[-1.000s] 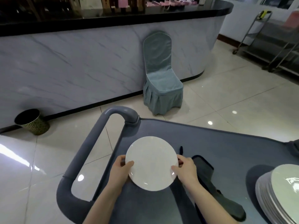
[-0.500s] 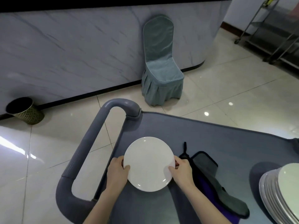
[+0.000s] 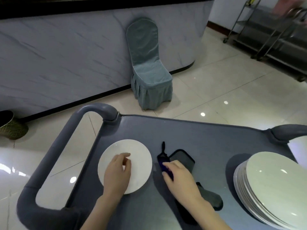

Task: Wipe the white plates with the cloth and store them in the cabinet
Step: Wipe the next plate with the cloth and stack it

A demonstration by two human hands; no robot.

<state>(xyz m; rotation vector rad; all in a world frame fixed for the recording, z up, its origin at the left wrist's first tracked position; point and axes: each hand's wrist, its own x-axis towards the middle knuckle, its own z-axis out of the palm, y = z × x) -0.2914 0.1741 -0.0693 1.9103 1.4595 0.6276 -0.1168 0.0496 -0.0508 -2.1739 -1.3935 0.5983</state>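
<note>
Hands are apart: the dark cloth (image 3: 182, 159) is pinched by the right hand (image 3: 181, 178), and the white plate (image 3: 141, 156) just beside it is overhung by the loosely curled, empty left hand (image 3: 117, 173). The cloth should be bunched fully and the plate steadied before wiping.

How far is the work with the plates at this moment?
Done: one white plate lies apart on the cart, under the left hand. In hand: the right hand touches the dark cloth; its grip is unclear. Left: wiping this plate, probably the stack of plates at the right, and storing all; no cabinet is in view.
</note>
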